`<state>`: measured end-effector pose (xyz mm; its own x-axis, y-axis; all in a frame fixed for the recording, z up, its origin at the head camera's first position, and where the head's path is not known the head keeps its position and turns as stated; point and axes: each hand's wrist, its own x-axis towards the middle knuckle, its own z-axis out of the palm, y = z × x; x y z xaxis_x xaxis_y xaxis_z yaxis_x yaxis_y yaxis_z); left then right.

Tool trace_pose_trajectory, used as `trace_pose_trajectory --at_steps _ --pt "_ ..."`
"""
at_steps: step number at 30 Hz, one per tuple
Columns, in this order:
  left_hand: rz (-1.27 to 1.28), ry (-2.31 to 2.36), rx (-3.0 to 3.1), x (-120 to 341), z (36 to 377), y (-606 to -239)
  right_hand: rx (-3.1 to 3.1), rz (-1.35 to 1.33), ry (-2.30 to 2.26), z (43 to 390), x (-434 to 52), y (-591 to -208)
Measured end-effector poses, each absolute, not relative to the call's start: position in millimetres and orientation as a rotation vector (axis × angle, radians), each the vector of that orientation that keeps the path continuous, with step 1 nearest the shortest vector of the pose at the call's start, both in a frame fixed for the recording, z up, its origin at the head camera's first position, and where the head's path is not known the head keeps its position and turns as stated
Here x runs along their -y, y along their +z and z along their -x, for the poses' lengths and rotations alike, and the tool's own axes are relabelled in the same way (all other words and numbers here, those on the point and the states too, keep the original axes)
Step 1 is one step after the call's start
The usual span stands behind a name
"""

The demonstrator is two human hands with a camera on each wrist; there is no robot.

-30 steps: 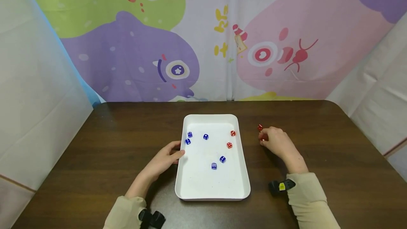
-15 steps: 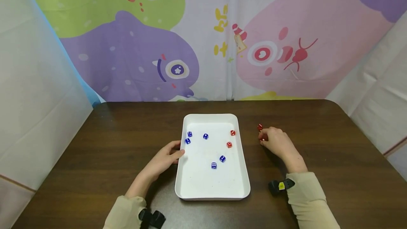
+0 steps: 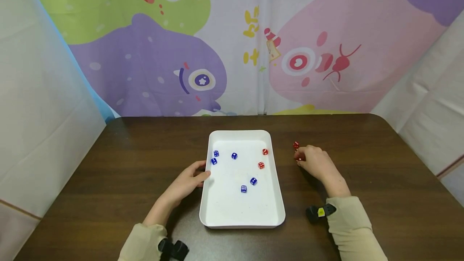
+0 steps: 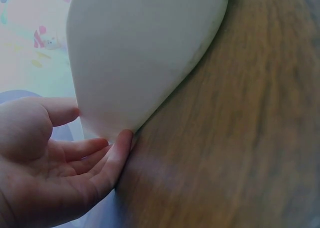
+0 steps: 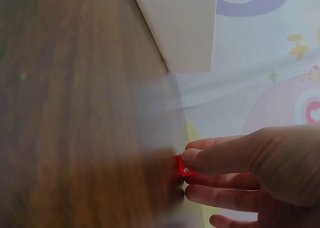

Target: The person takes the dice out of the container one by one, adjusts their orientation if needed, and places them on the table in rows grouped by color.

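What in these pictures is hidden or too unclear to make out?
- Red die in the right hand: the head view shows only a sliver behind the fingers; the right wrist view shows one edge under the thumb, so its top face is unknown.
- Pip counts of the blue dice in the white tray: too small in the head view.
- Tray contents: the left wrist view shows only the outer wall.
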<state>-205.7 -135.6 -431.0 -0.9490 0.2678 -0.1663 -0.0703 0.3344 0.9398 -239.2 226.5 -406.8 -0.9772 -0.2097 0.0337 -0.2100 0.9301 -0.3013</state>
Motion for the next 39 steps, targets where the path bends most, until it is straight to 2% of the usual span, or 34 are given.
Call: trace_pose_trajectory --at_steps 16,39 --pt "-0.174 1.654 -2.317 135 206 -431 2.995 -0.368 0.426 234 -223 -391" --pt "-0.169 1.659 -2.324 135 206 -432 2.795 -0.565 0.414 236 -167 -390"
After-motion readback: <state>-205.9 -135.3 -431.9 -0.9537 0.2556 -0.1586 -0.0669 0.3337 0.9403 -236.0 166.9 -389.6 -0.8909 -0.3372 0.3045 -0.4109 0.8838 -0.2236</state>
